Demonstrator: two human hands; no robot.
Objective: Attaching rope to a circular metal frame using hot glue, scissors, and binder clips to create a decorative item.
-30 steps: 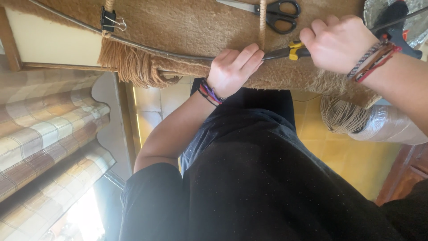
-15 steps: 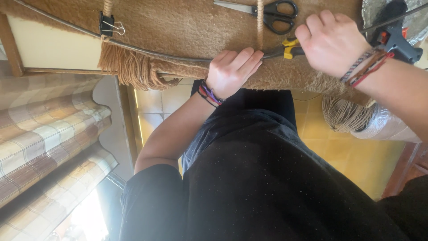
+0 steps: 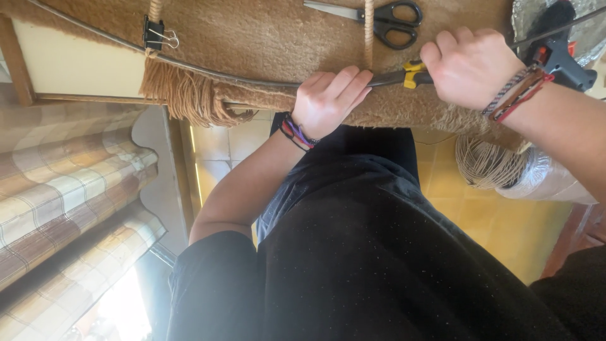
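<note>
My left hand (image 3: 328, 101) presses down on a thin dark metal rod (image 3: 208, 72) that runs along the edge of a brown fuzzy cloth (image 3: 265, 31). Its fingers lie over the rod where it meets a yellow-handled tool (image 3: 413, 74). My right hand (image 3: 470, 66) is closed around that tool's handle, just right of the left hand. A tan rope (image 3: 368, 31) crosses the cloth above my left fingers. A brown yarn fringe (image 3: 183, 95) hangs from the rod at the left.
Black-handled scissors (image 3: 385, 16) lie on the cloth at the top. A black binder clip (image 3: 154, 31) pins the rod at the upper left. A glue gun (image 3: 558, 53) sits at the right, with a twine spool (image 3: 486, 161) below it. A checked sofa (image 3: 69, 189) stands left.
My right hand and the yellow-handled tool have shifted only slightly along the rod. My left hand stays pressed in the same spot.
</note>
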